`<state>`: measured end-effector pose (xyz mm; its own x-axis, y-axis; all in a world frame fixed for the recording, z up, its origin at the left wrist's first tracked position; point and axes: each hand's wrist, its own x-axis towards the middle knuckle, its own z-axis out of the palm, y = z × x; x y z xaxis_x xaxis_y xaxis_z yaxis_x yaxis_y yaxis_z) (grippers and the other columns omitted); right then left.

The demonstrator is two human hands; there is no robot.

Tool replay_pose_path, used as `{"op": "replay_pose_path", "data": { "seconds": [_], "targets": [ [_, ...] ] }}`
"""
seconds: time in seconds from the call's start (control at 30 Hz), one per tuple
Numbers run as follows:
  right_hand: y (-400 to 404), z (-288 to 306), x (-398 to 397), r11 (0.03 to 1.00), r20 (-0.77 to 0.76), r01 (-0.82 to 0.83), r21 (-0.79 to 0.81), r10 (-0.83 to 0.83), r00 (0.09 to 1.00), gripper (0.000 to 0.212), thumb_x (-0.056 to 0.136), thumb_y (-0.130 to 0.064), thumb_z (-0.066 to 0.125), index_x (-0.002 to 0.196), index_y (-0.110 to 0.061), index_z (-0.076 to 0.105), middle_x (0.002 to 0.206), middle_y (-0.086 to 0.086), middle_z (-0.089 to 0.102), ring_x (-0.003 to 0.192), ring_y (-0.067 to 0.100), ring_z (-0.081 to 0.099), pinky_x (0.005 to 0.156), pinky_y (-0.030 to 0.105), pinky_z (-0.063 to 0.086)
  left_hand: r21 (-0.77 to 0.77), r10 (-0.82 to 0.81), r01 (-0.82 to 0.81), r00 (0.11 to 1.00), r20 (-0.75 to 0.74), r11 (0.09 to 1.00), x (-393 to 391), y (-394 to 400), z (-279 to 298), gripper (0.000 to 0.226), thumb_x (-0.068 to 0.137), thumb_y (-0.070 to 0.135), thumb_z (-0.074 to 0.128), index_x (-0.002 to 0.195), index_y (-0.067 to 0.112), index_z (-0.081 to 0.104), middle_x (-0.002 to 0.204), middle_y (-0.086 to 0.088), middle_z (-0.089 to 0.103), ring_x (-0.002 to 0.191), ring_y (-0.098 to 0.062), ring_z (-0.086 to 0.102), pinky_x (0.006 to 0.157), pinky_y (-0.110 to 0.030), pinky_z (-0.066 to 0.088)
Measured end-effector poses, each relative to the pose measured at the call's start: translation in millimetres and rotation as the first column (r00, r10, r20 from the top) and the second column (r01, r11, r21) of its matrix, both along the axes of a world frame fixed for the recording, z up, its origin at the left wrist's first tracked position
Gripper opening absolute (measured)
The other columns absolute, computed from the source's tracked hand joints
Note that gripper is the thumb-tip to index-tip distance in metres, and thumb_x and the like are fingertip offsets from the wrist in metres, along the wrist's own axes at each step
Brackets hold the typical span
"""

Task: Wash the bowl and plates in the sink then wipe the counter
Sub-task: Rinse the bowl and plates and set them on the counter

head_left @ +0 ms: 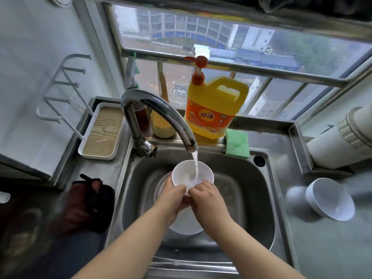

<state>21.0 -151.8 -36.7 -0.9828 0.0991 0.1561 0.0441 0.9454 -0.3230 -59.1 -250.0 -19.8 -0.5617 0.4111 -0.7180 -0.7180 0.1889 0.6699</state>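
A small white bowl [191, 172] is held over the steel sink [251, 198], directly under the faucet [159, 115]. Water runs from the spout into the bowl. My left hand [174, 196] grips the bowl's near-left side and my right hand [208, 200] grips its near-right rim. White plates [186, 224] lie in the sink basin below my hands, partly hidden by my wrists. A second white bowl [330, 199] lies tilted on the counter at the right.
A yellow dish-soap jug [213, 109] and a green sponge [237, 143] sit behind the sink. A white tray with a wooden base [102, 131] stands at the back left. A dark cloth [88, 200] lies left of the sink.
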Motion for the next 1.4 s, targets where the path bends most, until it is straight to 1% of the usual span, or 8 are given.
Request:
{"op": "replay_pose_path", "data": {
  "seconds": [0.17, 0.33, 0.43, 0.57, 0.7, 0.8, 0.93, 1.4],
  "targets": [
    [39, 2, 19, 0.974, 0.091, -0.15, 0.17, 0.136, 0.986, 0.027, 0.064, -0.041, 0.08, 0.066, -0.02, 0.064, 0.069, -0.005, 0.065, 0.073, 0.017, 0.064, 0.09, 0.037, 0.053, -0.048, -0.255, 0.259, 0.964, 0.07, 0.965, -22, -14, 9, 0.055, 0.083, -0.008, 0.044, 0.129, 0.023, 0.047, 0.116, -0.015, 0.053, 0.099, -0.033, 0.06, 0.068, -0.038, 0.059],
    [13, 4, 6, 1.0, 0.084, -0.029, -0.001, 0.029, 0.996, 0.031, 0.059, -0.018, 0.086, 0.063, -0.015, 0.055, 0.062, 0.0, 0.06, 0.062, 0.024, 0.058, 0.068, 0.034, 0.056, 0.012, -0.029, 0.028, 0.999, 0.047, 1.0, -10, 0, 9, 0.049, 0.084, -0.007, 0.038, 0.124, 0.018, 0.048, 0.115, -0.018, 0.055, 0.104, -0.037, 0.058, 0.077, -0.046, 0.058],
    [35, 5, 15, 0.993, 0.081, -0.1, 0.067, 0.095, 0.992, 0.027, 0.072, -0.037, 0.075, 0.071, -0.013, 0.062, 0.077, 0.0, 0.066, 0.082, 0.022, 0.064, 0.093, 0.039, 0.051, -0.025, -0.186, 0.187, 0.981, 0.048, 0.982, -22, -9, 11, 0.047, 0.086, -0.008, 0.04, 0.124, 0.019, 0.049, 0.116, -0.016, 0.054, 0.104, -0.035, 0.059, 0.073, -0.042, 0.058],
    [30, 26, 11, 0.948, 0.186, 0.052, -0.314, 0.008, 0.983, 0.021, 0.087, -0.035, 0.064, 0.087, -0.015, 0.056, 0.097, -0.004, 0.058, 0.097, 0.014, 0.052, 0.091, 0.016, 0.039, 0.03, -0.202, 0.2, 0.974, 0.101, 0.979, -26, -12, 11, 0.03, 0.094, 0.027, 0.046, 0.122, 0.02, 0.056, 0.118, -0.016, 0.06, 0.107, -0.031, 0.059, 0.084, -0.039, 0.053],
    [21, 29, 5, 0.632, 0.361, 0.391, -0.669, -0.183, 0.914, 0.028, 0.085, -0.045, 0.063, 0.095, -0.02, 0.053, 0.092, -0.004, 0.059, 0.084, 0.015, 0.059, 0.076, 0.03, 0.054, 0.083, -0.11, 0.1, 0.986, 0.124, 0.992, -18, -9, -2, 0.053, 0.091, 0.066, 0.031, 0.125, 0.031, 0.053, 0.122, -0.01, 0.06, 0.114, -0.026, 0.055, 0.094, -0.041, 0.042],
    [22, 25, 3, 0.175, 0.505, 0.542, -0.822, -0.215, 0.836, 0.039, 0.077, -0.052, 0.064, 0.099, -0.021, 0.057, 0.099, 0.007, 0.063, 0.091, 0.027, 0.063, 0.083, 0.045, 0.055, 0.088, -0.061, 0.053, 0.995, 0.084, 0.995, -14, -11, -5, 0.05, 0.095, 0.059, 0.032, 0.131, 0.03, 0.051, 0.123, -0.012, 0.059, 0.113, -0.029, 0.056, 0.097, -0.044, 0.046],
    [20, 21, -8, -0.175, 0.55, 0.522, -0.835, -0.285, 0.785, 0.024, 0.092, -0.032, 0.051, 0.104, -0.011, 0.055, 0.103, 0.014, 0.061, 0.095, 0.03, 0.059, 0.085, 0.046, 0.049, 0.065, 0.03, -0.031, 1.0, 0.004, 0.997, -12, -12, 3, 0.034, 0.098, 0.039, 0.044, 0.126, 0.022, 0.053, 0.12, -0.013, 0.059, 0.107, -0.03, 0.06, 0.084, -0.043, 0.056],
    [26, 18, -44, -0.532, 0.717, 0.539, -0.652, -0.204, 0.666, 0.044, 0.098, -0.044, 0.036, 0.123, -0.012, 0.052, 0.116, 0.024, 0.06, 0.107, 0.037, 0.058, 0.091, 0.051, 0.05, -0.034, 0.0, -0.013, 0.939, -0.344, 0.999, -15, -11, 18, 0.017, 0.094, 0.023, 0.056, 0.105, 0.034, 0.063, 0.107, 0.006, 0.068, 0.105, -0.018, 0.061, 0.094, -0.045, 0.049]
  ]
}}
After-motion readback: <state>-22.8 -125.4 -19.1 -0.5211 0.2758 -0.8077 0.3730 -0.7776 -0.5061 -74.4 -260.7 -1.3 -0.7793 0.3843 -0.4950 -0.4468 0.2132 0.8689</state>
